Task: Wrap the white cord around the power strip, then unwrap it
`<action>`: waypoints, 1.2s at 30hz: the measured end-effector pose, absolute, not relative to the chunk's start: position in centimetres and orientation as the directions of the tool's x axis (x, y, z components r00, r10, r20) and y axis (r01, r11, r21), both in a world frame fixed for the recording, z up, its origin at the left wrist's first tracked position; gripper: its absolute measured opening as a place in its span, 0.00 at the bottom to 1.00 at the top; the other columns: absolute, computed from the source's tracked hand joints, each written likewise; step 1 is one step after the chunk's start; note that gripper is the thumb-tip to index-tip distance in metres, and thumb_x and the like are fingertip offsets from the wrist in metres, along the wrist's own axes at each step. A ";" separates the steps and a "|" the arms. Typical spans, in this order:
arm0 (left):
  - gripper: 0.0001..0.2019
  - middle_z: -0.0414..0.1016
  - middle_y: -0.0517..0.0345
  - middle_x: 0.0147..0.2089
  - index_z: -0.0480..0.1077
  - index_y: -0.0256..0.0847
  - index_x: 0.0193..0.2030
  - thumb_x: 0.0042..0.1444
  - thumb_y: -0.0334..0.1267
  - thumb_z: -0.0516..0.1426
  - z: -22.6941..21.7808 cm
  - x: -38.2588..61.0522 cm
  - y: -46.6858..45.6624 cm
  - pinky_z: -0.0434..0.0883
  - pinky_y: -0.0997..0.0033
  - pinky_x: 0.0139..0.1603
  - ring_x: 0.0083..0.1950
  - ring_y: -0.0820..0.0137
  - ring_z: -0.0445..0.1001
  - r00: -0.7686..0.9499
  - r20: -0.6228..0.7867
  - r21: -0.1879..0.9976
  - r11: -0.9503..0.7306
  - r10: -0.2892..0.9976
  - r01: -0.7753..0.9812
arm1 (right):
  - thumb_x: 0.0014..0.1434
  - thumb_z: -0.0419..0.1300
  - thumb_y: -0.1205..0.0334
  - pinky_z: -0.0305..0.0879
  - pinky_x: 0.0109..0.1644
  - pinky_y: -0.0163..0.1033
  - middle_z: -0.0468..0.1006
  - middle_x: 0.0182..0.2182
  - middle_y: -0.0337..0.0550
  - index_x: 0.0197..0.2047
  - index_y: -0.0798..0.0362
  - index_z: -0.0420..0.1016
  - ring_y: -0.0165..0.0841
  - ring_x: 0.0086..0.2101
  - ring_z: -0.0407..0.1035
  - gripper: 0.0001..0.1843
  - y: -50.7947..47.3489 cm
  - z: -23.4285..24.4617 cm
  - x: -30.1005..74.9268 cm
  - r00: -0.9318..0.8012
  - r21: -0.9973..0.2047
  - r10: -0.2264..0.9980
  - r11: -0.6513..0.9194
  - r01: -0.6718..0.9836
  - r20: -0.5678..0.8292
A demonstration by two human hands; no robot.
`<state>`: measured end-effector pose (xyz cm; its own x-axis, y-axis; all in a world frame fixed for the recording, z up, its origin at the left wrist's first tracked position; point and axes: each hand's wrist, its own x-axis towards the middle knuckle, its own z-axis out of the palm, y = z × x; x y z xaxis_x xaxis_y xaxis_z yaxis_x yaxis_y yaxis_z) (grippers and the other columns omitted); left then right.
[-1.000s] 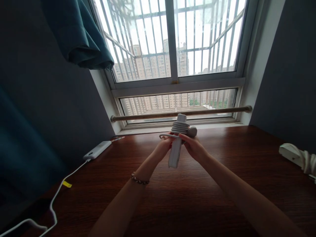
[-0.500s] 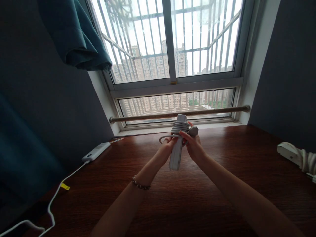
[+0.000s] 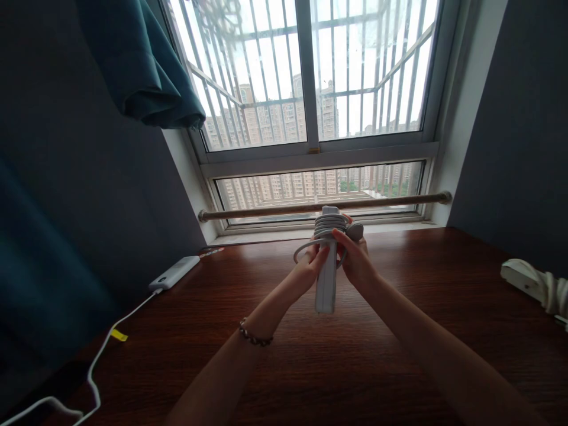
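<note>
Between my two hands is a white power strip (image 3: 326, 284), held above the brown wooden surface. Its white cord (image 3: 331, 223) is coiled round the upper part, and one loop of it sticks out to the left. My left hand (image 3: 312, 264) is closed on the strip's left side, thumb along its face. With fingers on the coil and strip from the right, my right hand (image 3: 355, 254) is closed too. The cord's grey-white plug (image 3: 354, 231) shows beside my right fingers. Some fingers are hidden behind the strip.
A white power strip (image 3: 174, 273) with a cord (image 3: 95, 361) running toward me lies at left. At right is another white strip (image 3: 521, 275) with its cord wrapped round it. A rail (image 3: 377, 203) crosses the barred window ahead; a blue curtain (image 3: 146, 83) hangs upper left.
The held power strip has shifted slightly right and turned more upright in view. Both hands moved with it, and the left thumb now lies further over its face.
</note>
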<state>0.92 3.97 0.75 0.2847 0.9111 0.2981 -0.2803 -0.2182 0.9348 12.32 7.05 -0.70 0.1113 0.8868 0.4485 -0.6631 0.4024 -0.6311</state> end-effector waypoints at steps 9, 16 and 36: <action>0.19 0.76 0.49 0.40 0.73 0.33 0.43 0.45 0.39 0.66 1.5 0.1 4.1 0.70 0.71 0.40 0.40 0.64 0.75 0.406 0.194 0.932 -0.039 0.893 -0.359 | 0.47 0.68 0.54 0.63 0.42 0.41 0.74 0.39 0.41 0.55 0.49 0.65 0.39 0.38 0.66 0.33 7.0 -0.3 13.2 0.197 -0.738 0.736 0.670 -0.076 0.648; 0.18 0.78 0.45 0.38 0.72 0.29 0.45 0.54 0.43 0.60 1.9 -2.8 6.2 0.70 0.66 0.42 0.38 0.63 0.76 0.507 0.054 0.930 0.142 0.860 -0.339 | 0.52 0.65 0.54 0.64 0.41 0.42 0.76 0.39 0.46 0.51 0.56 0.71 0.38 0.37 0.69 0.25 7.1 0.4 14.2 0.040 -0.693 0.692 0.720 0.029 0.721; 0.32 0.78 0.42 0.38 0.73 0.27 0.45 0.55 0.60 0.52 3.2 -2.6 4.6 0.72 0.67 0.38 0.33 0.63 0.77 0.514 0.108 0.865 0.174 0.851 -0.471 | 0.44 0.66 0.53 0.58 0.21 0.34 0.70 0.43 0.48 0.49 0.53 0.69 0.26 0.20 0.60 0.29 7.1 1.8 16.1 -0.174 -0.793 0.774 0.590 -0.152 0.609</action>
